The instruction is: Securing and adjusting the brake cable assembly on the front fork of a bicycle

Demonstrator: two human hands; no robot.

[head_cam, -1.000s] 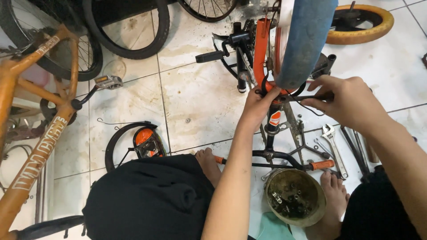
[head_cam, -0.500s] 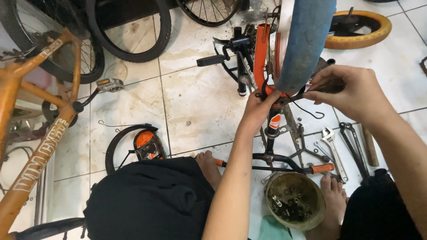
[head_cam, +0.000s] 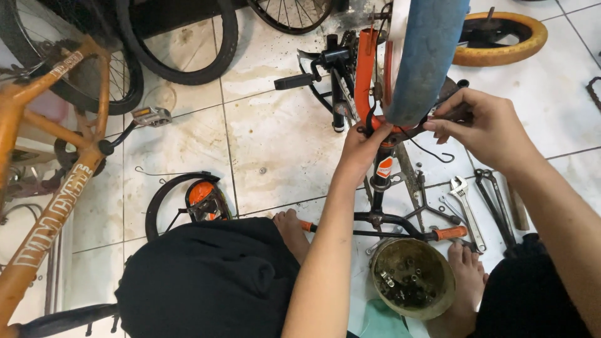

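Since a second ago right hand [head_cam: 485,128] has slid in beside the blue tyre [head_cam: 429,56], fingers pinched on a small dark part there, while left hand [head_cam: 363,150] stays clamped round the orange fork [head_cam: 365,75] below the tyre—fitting work continuing.

We are in a bicycle repair workshop: bike frames [head_cam: 56,188], loose wheels [head_cam: 181,44], wrenches [head_cam: 466,209] and a bowl of bolts [head_cam: 411,278] cover the tiled floor [head_cam: 282,144].
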